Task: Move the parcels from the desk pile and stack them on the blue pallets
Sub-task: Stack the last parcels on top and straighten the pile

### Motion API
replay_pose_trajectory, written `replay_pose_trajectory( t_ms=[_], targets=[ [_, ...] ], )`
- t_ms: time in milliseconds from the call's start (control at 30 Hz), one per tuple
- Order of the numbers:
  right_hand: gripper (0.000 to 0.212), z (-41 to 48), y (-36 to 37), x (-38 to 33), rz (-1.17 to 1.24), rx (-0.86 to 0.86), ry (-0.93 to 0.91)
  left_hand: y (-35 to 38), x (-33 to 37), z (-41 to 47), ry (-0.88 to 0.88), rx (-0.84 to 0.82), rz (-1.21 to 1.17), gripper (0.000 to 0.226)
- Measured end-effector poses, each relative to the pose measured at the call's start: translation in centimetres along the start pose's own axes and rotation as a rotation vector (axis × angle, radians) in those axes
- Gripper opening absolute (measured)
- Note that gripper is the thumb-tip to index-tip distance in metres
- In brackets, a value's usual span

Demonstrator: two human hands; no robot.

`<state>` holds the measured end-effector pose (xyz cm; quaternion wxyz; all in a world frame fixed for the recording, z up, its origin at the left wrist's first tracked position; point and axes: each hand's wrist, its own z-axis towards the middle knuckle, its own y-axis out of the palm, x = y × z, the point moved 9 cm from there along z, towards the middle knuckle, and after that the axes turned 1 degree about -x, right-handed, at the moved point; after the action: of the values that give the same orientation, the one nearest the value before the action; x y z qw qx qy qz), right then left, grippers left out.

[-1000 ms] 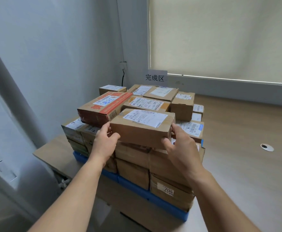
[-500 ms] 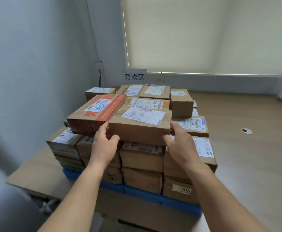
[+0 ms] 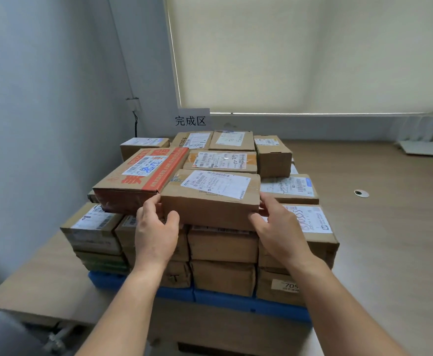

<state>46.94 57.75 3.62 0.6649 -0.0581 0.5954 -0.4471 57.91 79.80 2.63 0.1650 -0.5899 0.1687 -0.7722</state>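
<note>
- Brown cardboard parcel (image 3: 210,201), white-labelled, sits atop the stack on the blue pallets (image 3: 236,303), toward the counter's (image 3: 43,286) near left corner.
- We find its long axis running left to right, spanning between both hands; neither is nearer.
- Left hand (image 3: 156,236) and right hand (image 3: 283,233) clamp its short ends, fingers (image 3: 151,204) curled round.
- It touches the red-taped parcel (image 3: 141,181) on its left.
</note>
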Motion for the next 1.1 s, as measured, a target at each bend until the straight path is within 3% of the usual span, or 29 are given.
replay_pose_trajectory(
  t_ms=[533,667,800,933,1100],
  targets=[
    [0.028,0.1,0.3,0.7,-0.093,0.079,0.126,0.2,0.2,-0.5,0.117,-0.127,0.026,0.054],
    [0.047,-1.7,-0.8,-1.1,-0.254,0.216,0.048,-0.4,-0.2,-1.0,0.188,-0.112,0.032,0.051],
    [0.032,-4.4,0.1,-3.8,-0.406,0.351,-0.118,-0.9,-0.9,-2.2,0.261,-0.092,0.04,0.047],
    [0.017,-5.6,4.5,-4.6,-0.466,0.215,-0.169,-2.1,-3.4,-2.8,0.193,-0.061,0.072,0.04],
    [0.024,-5.6,9.0,-5.9,-0.479,0.026,-0.228,-3.8,-5.6,-3.0,0.13,-0.034,0.158,0.032]
  ],
)
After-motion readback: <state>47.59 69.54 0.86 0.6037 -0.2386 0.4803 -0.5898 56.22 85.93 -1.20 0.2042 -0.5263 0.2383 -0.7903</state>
